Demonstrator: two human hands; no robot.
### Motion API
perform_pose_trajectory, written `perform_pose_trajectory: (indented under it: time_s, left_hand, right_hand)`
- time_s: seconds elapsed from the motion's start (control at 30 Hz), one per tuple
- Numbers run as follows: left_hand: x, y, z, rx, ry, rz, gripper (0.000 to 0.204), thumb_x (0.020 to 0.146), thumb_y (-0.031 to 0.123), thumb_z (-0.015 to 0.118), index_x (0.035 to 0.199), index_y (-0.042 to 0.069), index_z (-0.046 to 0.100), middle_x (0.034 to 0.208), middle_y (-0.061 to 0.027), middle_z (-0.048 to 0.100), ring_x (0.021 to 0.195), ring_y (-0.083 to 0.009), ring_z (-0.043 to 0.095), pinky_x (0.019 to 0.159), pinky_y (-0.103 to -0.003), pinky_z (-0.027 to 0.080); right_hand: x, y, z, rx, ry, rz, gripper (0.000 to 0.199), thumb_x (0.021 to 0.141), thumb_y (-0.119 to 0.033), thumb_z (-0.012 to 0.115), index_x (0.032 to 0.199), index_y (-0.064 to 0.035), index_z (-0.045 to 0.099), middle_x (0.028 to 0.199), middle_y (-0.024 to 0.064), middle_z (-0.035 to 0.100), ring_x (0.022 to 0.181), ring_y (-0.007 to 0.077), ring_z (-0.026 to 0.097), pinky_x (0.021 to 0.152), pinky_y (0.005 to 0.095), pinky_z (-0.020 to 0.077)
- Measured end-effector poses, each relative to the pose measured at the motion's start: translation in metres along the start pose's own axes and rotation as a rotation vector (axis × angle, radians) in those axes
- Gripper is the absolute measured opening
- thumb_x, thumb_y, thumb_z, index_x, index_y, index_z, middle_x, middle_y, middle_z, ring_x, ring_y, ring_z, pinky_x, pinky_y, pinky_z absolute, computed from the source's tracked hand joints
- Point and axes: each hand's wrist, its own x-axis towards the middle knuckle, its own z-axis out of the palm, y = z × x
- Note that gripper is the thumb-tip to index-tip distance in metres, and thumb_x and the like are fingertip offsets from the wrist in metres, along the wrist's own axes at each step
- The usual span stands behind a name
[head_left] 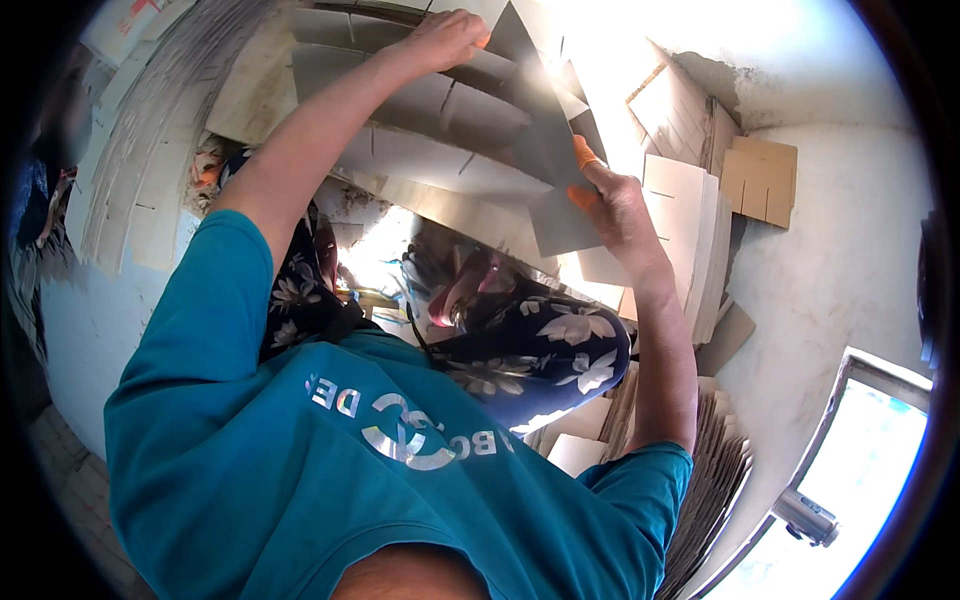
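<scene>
Several long grey cardboard strips (440, 105) with slots cut in them stand on edge in front of me, side by side. My left hand (445, 42) is closed at the far strips, its fingers curled over a cardboard edge; an orange cover shows on one fingertip. In my right hand (622, 212) a grey cardboard crosspiece (545, 130) is pinched near its close end, between fingers with orange covers. This piece lies across the right ends of the long strips. Glare washes out part of the far right end.
Flat stacks of slotted cardboard (165, 130) lie at the left. More cardboard sheets (685, 225) lean by the right wall, with a brown slotted piece (760, 180) behind. A stack of cardboard (710, 480) stands by my right elbow. Another person (55, 170) is at the far left.
</scene>
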Motion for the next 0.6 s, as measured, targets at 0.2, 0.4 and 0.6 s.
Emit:
perform_pose_trajectory:
  time_s: [0.2, 0.4, 0.6]
  left_hand:
    - [-0.027, 0.052, -0.012, -0.052, 0.201, 0.178, 0.016, 0.077, 0.011, 0.064, 0.090, 0.003, 0.059, 0.084, -0.0167, 0.061, 0.085, -0.0341, 0.060, 0.075, -0.042, 0.048]
    - [-0.078, 0.101, -0.010, -0.124, -0.314, 0.133, 0.019, 0.077, 0.009, 0.065, 0.094, 0.001, 0.062, 0.081, -0.0184, 0.060, 0.080, -0.0353, 0.058, 0.072, -0.042, 0.047]
    - [-0.084, 0.089, 0.010, -0.227, -0.178, 0.220, 0.013, 0.076, 0.008, 0.066, 0.084, -0.002, 0.061, 0.070, -0.0195, 0.058, 0.069, -0.0385, 0.057, 0.064, -0.044, 0.046]
  right_hand:
    - [-0.012, -0.027, -0.003, -0.586, -0.071, -0.148, 0.021, 0.076, 0.012, 0.061, 0.095, 0.0028, 0.059, 0.075, 0.0139, 0.064, 0.068, 0.0189, 0.062, 0.069, 0.0344, 0.0520]
    - [-0.015, -0.014, -0.002, -0.770, -0.008, -0.161, 0.036, 0.077, 0.008, 0.061, 0.112, -0.0017, 0.056, 0.076, 0.0202, 0.065, 0.068, 0.0280, 0.066, 0.066, 0.0362, 0.0526]
    - [-0.010, 0.031, 0.005, -0.504, 0.014, -0.268, 0.056, 0.077, 0.008, 0.058, 0.131, -0.0039, 0.048, 0.076, 0.0216, 0.063, 0.068, 0.0297, 0.066, 0.062, 0.0369, 0.0518]
